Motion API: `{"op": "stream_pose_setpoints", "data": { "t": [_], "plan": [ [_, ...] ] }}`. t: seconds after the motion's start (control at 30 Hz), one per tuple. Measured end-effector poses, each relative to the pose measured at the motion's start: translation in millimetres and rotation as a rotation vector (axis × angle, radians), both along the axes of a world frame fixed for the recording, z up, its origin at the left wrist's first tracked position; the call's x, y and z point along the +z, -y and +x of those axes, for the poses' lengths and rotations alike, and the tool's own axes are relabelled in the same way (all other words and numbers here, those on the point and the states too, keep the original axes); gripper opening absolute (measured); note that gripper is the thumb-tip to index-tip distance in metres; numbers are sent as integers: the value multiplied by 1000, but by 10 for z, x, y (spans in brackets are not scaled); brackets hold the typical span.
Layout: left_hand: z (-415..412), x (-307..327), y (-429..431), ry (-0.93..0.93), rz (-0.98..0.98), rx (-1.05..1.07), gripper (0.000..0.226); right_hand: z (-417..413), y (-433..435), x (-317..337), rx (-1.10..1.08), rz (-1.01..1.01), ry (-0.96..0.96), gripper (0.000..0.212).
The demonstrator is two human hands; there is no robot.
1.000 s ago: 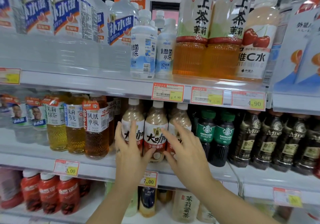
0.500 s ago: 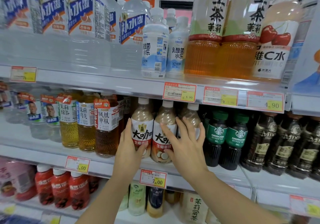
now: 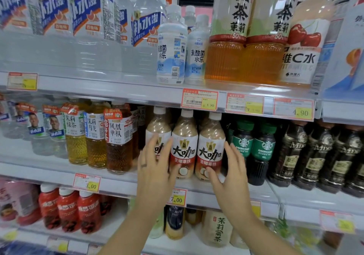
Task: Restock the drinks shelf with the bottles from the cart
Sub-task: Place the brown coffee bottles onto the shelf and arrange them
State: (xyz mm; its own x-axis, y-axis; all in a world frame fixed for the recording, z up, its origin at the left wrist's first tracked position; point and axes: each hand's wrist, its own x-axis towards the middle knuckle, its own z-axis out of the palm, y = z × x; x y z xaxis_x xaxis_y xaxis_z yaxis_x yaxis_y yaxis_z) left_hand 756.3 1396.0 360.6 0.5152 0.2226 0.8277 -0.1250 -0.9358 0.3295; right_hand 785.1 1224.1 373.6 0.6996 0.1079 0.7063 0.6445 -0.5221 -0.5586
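Where milk-coffee bottles (image 3: 184, 146) stand: middle shelf (image 3: 118, 178), three abreast.
Left hand (image 3: 153, 168): fingers straight, flat on left bottle (image 3: 157, 128).
Right hand (image 3: 230, 173): fingers straight, touching right bottle (image 3: 210, 136).

White middle shelf (image 3: 122, 180), three milky coffee bottles (image 3: 184, 136) upright side by side, tea bottles (image 3: 96, 146) left, dark coffee bottles (image 3: 315, 156) right

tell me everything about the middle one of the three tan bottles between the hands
The middle bottle is clear plastic with a white cap, holding a tan milky drink. Its white label has black characters, a red-brown band and a coconut picture. It stands upright at the front of the middle shelf, close between the left twin and right twin. The left hand seems to touch its lower left; the right hand is on the right twin.
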Motion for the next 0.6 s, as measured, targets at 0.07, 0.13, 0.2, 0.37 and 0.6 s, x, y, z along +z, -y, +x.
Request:
{"op": "stream_pose_setpoints", "data": {
  "t": [0.07,0.13,0.2,0.37,0.6],
  "plan": [
    [92,-69,106,-85,87,43,81,18,3,-117,15,18,-106,72],
    [168,-81,152,-141,93,73,90,69,-29,-133,-1,36,-172,75],
    [207,-89,156,-141,99,88,95,126,-60,-106,-36,45,-220,79],
    [222,-104,135,-114,124,92,99,182,-102,-24,-182,-2,-294,76],
    [235,-109,113,-103,154,120,102,151,-110,-40,-183,15,-304,70]
  ]
}}
